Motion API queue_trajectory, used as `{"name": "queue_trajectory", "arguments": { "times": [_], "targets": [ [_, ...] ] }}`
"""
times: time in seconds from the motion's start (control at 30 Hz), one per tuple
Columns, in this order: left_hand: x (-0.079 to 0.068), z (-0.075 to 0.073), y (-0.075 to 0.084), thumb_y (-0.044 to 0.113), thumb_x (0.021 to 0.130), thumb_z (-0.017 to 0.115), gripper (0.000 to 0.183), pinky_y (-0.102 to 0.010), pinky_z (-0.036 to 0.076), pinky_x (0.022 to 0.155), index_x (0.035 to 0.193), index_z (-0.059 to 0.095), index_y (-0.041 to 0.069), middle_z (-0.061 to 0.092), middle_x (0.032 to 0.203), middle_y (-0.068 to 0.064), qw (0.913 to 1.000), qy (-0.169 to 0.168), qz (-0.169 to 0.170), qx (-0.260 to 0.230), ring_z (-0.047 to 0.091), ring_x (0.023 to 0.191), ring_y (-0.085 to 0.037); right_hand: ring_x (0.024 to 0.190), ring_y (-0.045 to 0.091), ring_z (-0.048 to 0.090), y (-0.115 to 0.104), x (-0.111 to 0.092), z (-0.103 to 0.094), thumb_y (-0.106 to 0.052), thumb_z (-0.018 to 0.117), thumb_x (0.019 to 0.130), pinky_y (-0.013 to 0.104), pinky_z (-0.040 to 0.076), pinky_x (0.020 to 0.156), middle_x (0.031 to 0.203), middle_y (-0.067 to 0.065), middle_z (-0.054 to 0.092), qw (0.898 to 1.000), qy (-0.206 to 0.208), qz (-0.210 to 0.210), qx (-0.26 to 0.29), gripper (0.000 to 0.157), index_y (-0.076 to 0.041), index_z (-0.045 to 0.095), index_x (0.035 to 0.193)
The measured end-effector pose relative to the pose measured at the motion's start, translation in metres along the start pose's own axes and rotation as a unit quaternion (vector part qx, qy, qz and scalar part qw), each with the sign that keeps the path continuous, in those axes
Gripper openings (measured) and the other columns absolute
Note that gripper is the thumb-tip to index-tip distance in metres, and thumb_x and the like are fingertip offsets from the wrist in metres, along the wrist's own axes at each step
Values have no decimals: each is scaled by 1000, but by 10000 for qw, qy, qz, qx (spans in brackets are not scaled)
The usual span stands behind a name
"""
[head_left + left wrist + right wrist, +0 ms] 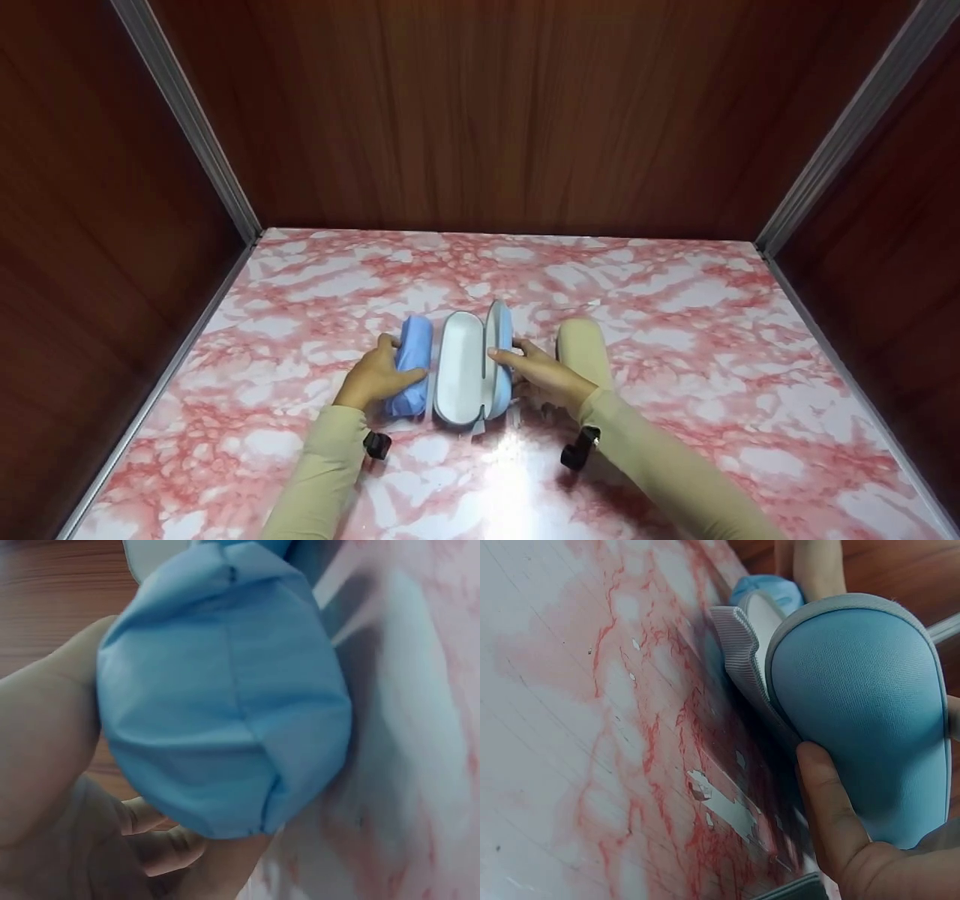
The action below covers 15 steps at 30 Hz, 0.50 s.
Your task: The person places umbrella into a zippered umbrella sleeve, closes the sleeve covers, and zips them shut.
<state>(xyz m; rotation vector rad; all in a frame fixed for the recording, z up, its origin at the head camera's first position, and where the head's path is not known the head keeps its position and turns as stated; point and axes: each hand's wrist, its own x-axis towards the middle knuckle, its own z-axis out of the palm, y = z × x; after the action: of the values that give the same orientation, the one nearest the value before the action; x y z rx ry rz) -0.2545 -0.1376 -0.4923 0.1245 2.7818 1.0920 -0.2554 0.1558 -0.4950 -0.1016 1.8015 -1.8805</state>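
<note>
My left hand point(379, 375) grips a blue fabric roll point(414, 349), fingers along its far left side and thumb across its near part. Seams and folds show on the roll's rounded end point(225, 690) in the left wrist view. Just right of it lies a long light-blue zip case point(459, 367), opened out, its pale inside bare. The case's lid point(504, 360) stands up on the right side. With thumb over the lid's edge and fingers on its outside, my right hand point(544, 371) holds it. Ribbed tape point(739, 645) shows at the case's end in the right wrist view.
A beige case point(583, 349) lies beyond my right wrist, partly hidden by the forearm. The table point(675, 315) has a red and white marbled top. Dark wood panels point(480, 112) with metal corner posts point(202, 135) enclose it at the back and sides.
</note>
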Motion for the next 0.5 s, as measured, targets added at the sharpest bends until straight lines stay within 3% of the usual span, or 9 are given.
{"name": "queue_trajectory", "arguments": {
  "times": [0.17, 0.5],
  "targets": [
    [1, 2, -1, 37, 84, 74, 69, -46, 53, 77, 133, 44, 0, 66, 99, -18, 9999, 131, 45, -85, 65, 83, -27, 74, 24, 70, 0, -1, -1, -41, 67, 94, 38, 56, 69, 98, 22, 71, 10000, -64, 48, -5, 86, -11, 16, 157],
    [1, 3, 0, 34, 83, 74, 68, -46, 54, 80, 133, 46, -3, 67, 102, -20, 9987, 454, 26, -251, 66, 87, -29, 73, 23, 68, -1, -2, 0, -42, 67, 94, 37, 55, 67, 94, 17, 70, 9999, 22, 68, -132, 89, -11, 14, 158]
  ]
}}
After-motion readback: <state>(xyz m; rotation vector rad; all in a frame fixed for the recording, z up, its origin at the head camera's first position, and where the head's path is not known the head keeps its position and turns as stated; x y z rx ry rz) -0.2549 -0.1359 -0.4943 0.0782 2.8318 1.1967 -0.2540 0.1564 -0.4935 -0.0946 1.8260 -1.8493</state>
